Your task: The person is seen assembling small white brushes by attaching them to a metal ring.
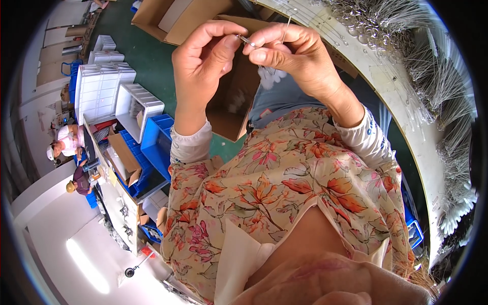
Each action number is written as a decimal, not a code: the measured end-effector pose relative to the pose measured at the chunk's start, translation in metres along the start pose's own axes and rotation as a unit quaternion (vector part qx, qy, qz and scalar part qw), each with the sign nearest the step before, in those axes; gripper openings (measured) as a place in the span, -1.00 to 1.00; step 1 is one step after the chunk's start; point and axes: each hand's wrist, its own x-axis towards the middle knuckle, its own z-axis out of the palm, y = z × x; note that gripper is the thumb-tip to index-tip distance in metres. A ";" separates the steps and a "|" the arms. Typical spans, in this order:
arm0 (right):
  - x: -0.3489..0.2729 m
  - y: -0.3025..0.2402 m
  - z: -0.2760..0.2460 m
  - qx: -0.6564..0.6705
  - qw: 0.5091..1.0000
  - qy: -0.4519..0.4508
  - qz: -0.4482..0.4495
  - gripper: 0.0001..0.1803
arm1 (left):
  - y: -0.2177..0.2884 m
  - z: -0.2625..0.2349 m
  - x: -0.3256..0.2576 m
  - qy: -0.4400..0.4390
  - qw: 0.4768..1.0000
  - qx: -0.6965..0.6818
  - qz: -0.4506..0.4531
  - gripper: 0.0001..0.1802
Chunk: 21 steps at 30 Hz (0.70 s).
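Two hands raised close together near the top of the view. Left hand (203,53) pinching one end of a small metal pin (246,40) between thumb and forefinger. Right hand (295,53) gripping the pin's other end the same way, other fingers curled, with one thin wire (287,23) rising from the pinch. Pin held level between the two hands, above an open cardboard box (231,109) with white tufts inside. Two more cardboard boxes (173,18) further back on the green floor. Three white crates (104,86) to the left, one blue crate (155,145) just beside them. Curved white table (401,86) on the right, strewn with a heap of thin wires (437,66) too many to count. Two other people (68,142) at far left, seated near a bench.
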 end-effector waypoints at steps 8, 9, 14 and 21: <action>0.002 -0.025 0.004 -0.151 0.986 0.049 -0.053 -0.74 | -0.009 0.020 0.004 0.109 0.978 0.108 0.143 -0.90; 0.004 -0.025 0.003 -0.255 0.956 0.049 -0.134 -0.72 | -0.011 0.021 0.004 0.122 0.967 0.124 0.185 -0.91; -0.003 -0.019 0.002 -0.393 0.892 0.070 -0.213 -0.64 | -0.016 0.029 0.008 0.148 0.947 0.173 0.229 -0.86; -0.006 -0.015 0.006 -0.379 0.892 0.089 -0.232 -0.49 | -0.018 0.035 0.011 0.189 0.927 0.217 0.239 -0.87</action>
